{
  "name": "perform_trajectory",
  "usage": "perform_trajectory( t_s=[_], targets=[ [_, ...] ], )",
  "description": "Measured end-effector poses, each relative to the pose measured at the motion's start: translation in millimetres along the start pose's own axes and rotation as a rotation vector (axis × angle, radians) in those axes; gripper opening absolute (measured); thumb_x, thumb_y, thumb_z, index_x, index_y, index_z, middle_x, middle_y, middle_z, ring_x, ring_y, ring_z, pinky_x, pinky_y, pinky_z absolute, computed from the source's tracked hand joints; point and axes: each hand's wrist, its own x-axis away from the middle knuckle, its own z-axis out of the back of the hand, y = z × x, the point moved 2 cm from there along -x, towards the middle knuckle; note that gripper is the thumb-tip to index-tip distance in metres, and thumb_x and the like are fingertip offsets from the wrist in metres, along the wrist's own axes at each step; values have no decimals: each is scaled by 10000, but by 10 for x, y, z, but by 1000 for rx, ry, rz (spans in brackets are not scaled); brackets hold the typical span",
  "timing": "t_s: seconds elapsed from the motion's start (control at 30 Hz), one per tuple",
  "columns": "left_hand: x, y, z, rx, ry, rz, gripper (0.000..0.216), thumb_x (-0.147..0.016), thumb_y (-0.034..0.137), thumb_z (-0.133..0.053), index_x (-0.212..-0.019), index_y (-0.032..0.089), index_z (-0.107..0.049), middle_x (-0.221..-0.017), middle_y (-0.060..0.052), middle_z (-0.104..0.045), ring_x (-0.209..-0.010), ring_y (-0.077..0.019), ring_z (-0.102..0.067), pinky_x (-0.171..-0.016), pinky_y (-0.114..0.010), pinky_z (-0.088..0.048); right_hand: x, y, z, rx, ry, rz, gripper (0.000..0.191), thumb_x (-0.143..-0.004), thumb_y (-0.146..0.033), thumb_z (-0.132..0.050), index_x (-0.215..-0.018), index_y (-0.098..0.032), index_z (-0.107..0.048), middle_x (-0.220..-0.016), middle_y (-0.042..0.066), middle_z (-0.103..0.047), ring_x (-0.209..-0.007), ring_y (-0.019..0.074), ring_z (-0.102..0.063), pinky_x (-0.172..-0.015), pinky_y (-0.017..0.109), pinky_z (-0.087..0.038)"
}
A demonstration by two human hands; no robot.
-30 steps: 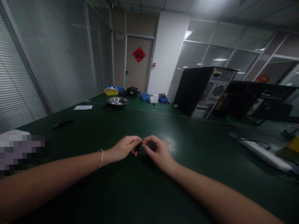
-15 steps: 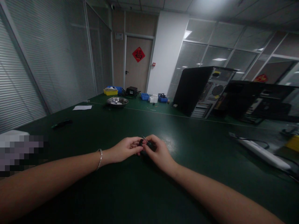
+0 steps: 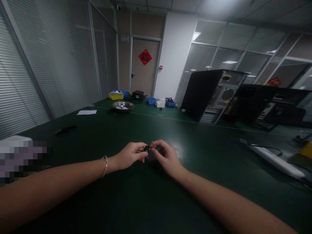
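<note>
Over the middle of the green table, my left hand [image 3: 131,156] pinches a small black-and-green piece [image 3: 146,148] between thumb and fingers. It is too small and dark to name exactly. My right hand [image 3: 168,159] is closed close beside it, fingertips almost meeting those of the left. A thin metal rod [image 3: 153,143] sticks up and to the left from the right fingers; the rest of it is hidden in the hand. Whether the rod touches the small piece, I cannot tell. A bracelet [image 3: 105,165] circles the left wrist.
On the green table [image 3: 117,198], a dark green-and-black object [image 3: 65,129] and white paper [image 3: 87,112] lie left. Behind are a metal bowl [image 3: 123,110] and blue bins [image 3: 151,101]. A computer tower [image 3: 202,94] and a white power strip [image 3: 275,159] occupy the right.
My fingertips have drawn slightly apart, and the small piece in the left hand shows more clearly. The thin rod has shifted a little to the right with the right fingers.
</note>
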Motion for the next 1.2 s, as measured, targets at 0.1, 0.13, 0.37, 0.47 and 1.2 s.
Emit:
perform_trajectory(
  t_s=[0.1,0.13,0.37,0.47,1.2],
  targets=[
    [-11,-25,10,17,-9,-12,176,-867,267,-525,-954,120,-567,-864,-48,-585,-716,-146,-543,-681,-285,-449,-6,6,18,17,-3,26,116,-892,-257,-532,-960,-185,-593,-929,39,-637,-869,166,-598,-785,302,-473],
    [-14,-34,13,30,-8,-18,188,-873,269,-520,-991,126,-550,-871,-49,-585,-719,-146,-541,-682,-286,-448,-9,5,27,26,-6,33,122,-897,-258,-525,-968,-185,-593,-935,41,-634,-876,166,-593,-792,305,-469],
    [-17,-87,65,24,64,-56,272,-915,305,-456,-1145,162,-483,-930,-62,-609,-795,-162,-544,-755,-315,-444,-19,-33,84,176,-45,57,179,-923,-259,-470,-1071,-210,-557,-924,33,-612,-790,153,-556,-721,284,-458],
    [-25,-107,102,-54,123,-48,324,-926,314,-429,-1203,172,-520,-1008,-72,-612,-897,-185,-548,-819,-331,-439,-10,-55,82,235,-77,104,203,-917,-229,-473,-1102,-225,-556,-971,39,-611,-836,163,-563,-746,289,-459],
    [22,-24,115,-268,198,-137,269,-904,314,-483,-1127,216,-598,-1076,-61,-610,-959,-212,-564,-824,-323,-450,-4,-104,95,282,-53,169,228,-900,-188,-498,-1073,-240,-636,-943,45,-613,-853,169,-578,-727,286,-459]
  ],
)
